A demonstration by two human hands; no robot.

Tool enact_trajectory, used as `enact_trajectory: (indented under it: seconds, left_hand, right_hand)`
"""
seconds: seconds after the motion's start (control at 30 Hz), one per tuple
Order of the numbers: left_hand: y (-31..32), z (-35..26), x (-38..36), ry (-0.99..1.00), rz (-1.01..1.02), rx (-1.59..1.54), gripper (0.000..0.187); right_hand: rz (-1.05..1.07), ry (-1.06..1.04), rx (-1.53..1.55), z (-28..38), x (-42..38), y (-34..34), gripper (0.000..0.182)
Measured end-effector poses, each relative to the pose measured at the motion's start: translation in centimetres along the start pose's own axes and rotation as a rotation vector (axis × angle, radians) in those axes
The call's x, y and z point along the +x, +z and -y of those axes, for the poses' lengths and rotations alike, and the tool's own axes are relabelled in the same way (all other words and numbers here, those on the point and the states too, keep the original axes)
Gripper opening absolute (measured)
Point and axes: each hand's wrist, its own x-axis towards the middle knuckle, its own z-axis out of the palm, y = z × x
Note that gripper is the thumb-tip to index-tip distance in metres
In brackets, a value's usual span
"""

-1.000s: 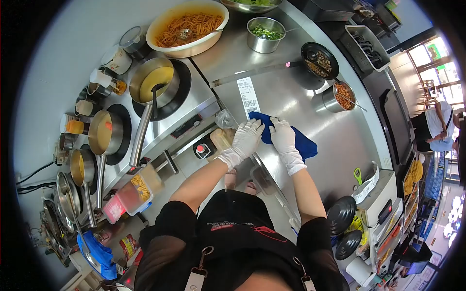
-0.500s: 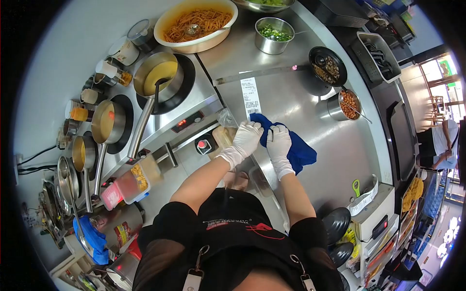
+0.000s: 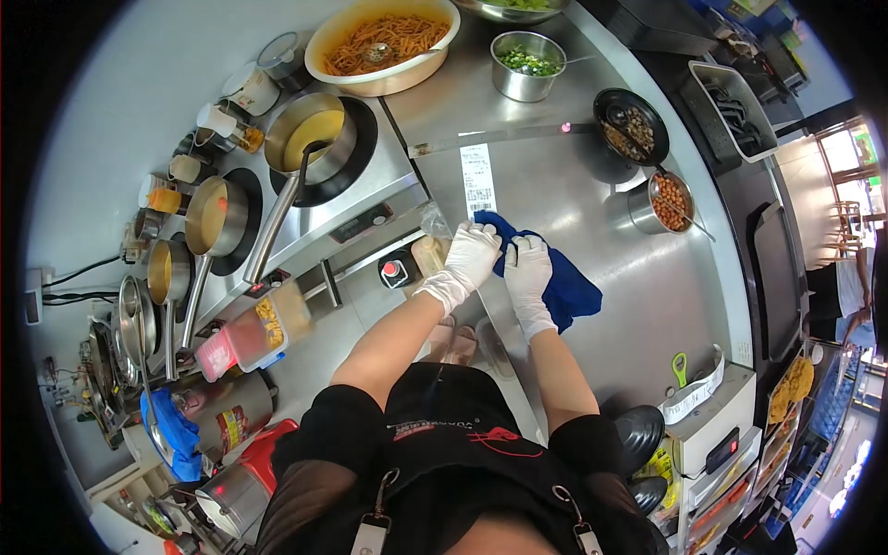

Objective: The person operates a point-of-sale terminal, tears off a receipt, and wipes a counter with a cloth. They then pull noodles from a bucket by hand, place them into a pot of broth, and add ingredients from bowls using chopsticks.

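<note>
Diagonally, a dark-blue cloth [image 3: 573,289] is lying on the steel countertop [image 3: 638,314], its long axis running from the lower end of the printed receipt [image 3: 477,180] toward the lower right. The gloved left hand [image 3: 474,254] and right hand [image 3: 529,273] are curling their fingers onto it; whether they are gripping or pressing, I cannot tell. The countertop's near edge is passing beneath the left hand; bare steel is stretching rightward.
</note>
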Motion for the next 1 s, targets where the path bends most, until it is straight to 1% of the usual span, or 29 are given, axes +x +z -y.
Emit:
enact_trajectory:
  seconds: [0.07, 0.13, 0.4, 0.53, 0.6, 0.63, 0.7, 0.73, 0.77, 0.8, 0.83, 0.9, 0.93, 0.97, 1.0]
  left_hand:
    - [0.0, 0.0, 0.2, -0.004, 0.015, 0.009, 0.016]
    - [0.0, 0.0, 0.2, -0.011, 0.03, 0.019, 0.016]
    - [0.6, -0.3, -0.4, -0.013, -0.069, 0.006, 0.018]
    - [0.7, -0.3, -0.7, -0.033, -0.077, -0.013, 0.02]
    - [-0.1, -0.5, -1.3, -0.047, -0.024, -0.06, 0.027]
    - [0.3, -0.4, -2.2, -0.042, -0.084, -0.101, 0.039]
    - [0.7, -0.4, -4.7, 0.018, -0.248, -0.034, 0.049]
    - [0.8, -0.6, -6.6, 0.024, -0.26, -0.025, 0.051]
    - [0.7, -0.7, -9.0, 0.024, -0.27, -0.011, 0.053]
    - [0.1, -0.5, -11.9, 0.056, -0.235, -0.057, 0.053]
    - [-0.5, -0.5, -14.7, 0.089, -0.2, -0.109, 0.054]
    - [-1.0, 0.3, -21.0, -0.043, 0.206, -0.259, 0.041]
    - [0.7, 0.9, -25.0, -0.12, 0.366, -0.216, 0.04]
    - [3.2, 2.0, -29.5, -0.197, 0.528, -0.183, 0.039]
    - [4.3, 3.2, -34.4, -0.131, 0.585, -0.139, 0.027]
  right_hand:
    - [0.002, 0.002, 0.003, 0.0, 0.0, -0.1, 0.016]
    - [0.073, 0.068, 0.009, 0.1, 0.0, -0.2, 0.017]
    - [0.028, 0.021, -0.013, 0.1, 0.0, -0.1, 0.016]
    - [0.017, 0.019, -0.01, 0.0, -0.1, 0.0, 0.015]
    - [-0.002, -0.01, -0.022, -0.2, -0.1, 0.0, 0.015]
    - [-0.022, -0.037, -0.033, -0.1, -0.1, 0.0, 0.014]
    - [-0.005, -0.002, 0.023, 0.5, -0.1, -0.6, 0.016]
    - [0.013, 0.049, 0.037, 0.9, -0.1, -0.8, 0.017]
    - [-0.057, -0.023, 0.0, 0.7, -0.4, -0.2, 0.017]
    - [-0.064, -0.064, 0.03, 0.8, -0.3, -0.3, 0.018]
    - [-0.02, -0.002, 0.05, 0.9, -0.3, -0.3, 0.018]
    - [-0.036, -0.035, 0.012, 1.0, -0.6, -0.2, 0.02]
    - [-0.039, -0.016, 0.003, 1.4, -0.7, -0.3, 0.023]
    - [0.001, 0.021, 0.004, 1.7, -0.6, -0.6, 0.025]
    - [0.021, 0.028, 0.006, 1.3, -0.7, -0.2, 0.025]
